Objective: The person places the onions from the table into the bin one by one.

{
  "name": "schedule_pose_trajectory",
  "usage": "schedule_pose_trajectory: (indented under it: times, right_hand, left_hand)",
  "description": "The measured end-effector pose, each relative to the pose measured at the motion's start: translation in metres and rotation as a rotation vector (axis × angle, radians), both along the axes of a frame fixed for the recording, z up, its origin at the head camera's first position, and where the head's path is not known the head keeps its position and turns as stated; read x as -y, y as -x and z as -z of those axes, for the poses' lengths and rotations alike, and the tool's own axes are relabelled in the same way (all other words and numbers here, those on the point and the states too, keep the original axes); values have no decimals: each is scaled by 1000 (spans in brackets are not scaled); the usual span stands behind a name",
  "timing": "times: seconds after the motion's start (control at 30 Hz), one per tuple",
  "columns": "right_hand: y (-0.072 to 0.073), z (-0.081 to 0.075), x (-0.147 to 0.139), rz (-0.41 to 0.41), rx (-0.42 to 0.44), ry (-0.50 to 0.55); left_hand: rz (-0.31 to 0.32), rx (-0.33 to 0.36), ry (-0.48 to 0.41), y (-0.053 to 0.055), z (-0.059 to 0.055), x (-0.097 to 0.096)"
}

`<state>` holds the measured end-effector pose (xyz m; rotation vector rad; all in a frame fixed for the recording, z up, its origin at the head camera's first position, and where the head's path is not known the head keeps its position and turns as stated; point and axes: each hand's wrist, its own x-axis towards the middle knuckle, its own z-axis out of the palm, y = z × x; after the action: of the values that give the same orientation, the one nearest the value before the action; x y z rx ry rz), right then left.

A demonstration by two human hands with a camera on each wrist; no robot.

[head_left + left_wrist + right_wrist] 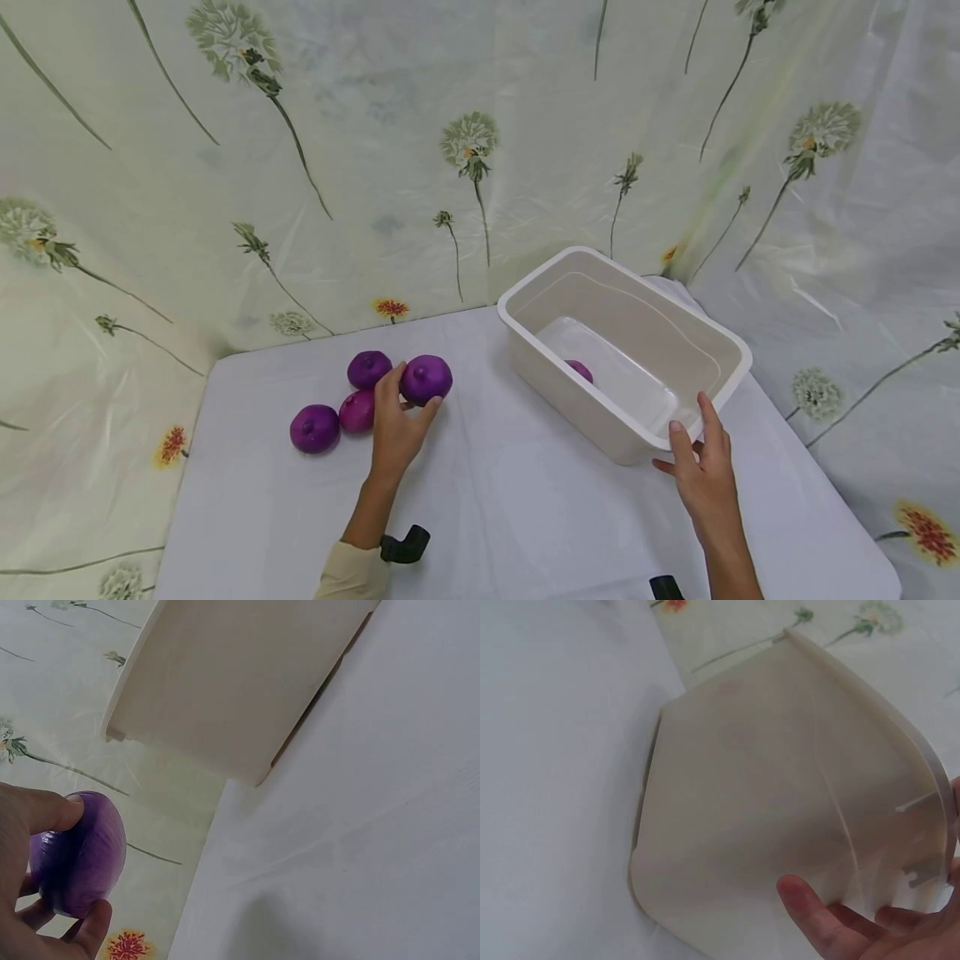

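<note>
My left hand point(396, 435) holds a round purple onion point(427, 379) between thumb and fingers, raised above the white table. In the left wrist view this onion point(82, 855) is glossy, with faint lengthwise streaks. Close by lie three more onions: one at the back point(368, 369), a redder one point(356, 412) partly hidden by the fingers, and one at the left point(315, 429). My right hand point(707, 479) grips the near right corner of a cream plastic bin point(558, 398) by its rim. Inside the bin, another onion point(580, 371) shows partly above the near wall.
A white cloth covers the table point(510, 517). Behind and beside it hangs a flower-printed sheet point(375, 183), close to the bin's far side. Black wrist devices sit near both wrists, the left one point(407, 546) showing more.
</note>
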<state>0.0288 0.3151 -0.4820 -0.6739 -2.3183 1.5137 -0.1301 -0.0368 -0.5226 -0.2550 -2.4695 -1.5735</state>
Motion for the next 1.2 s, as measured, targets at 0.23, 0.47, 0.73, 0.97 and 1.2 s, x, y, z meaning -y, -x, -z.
schedule_pose_trajectory:
  times: [0.23,0.47,0.73,0.97,1.2]
  right_hand:
    - [0,1,0,-1,3,10]
    - [-2,1,0,-9,-18,28]
    - [-2,2,-2,-24,-31,36]
    - [-2,4,-4,-39,-30,41]
    - [-2,5,-5,-37,-27,44]
  left_hand:
    - [37,-28,-9,4,-14,-8]
    - [62,-21,-24,7,-25,-18]
    - [83,-19,-7,10,-37,-31]
    - [122,-34,-5,13,-47,-42]
    - [168,-52,-29,17,-55,-55]
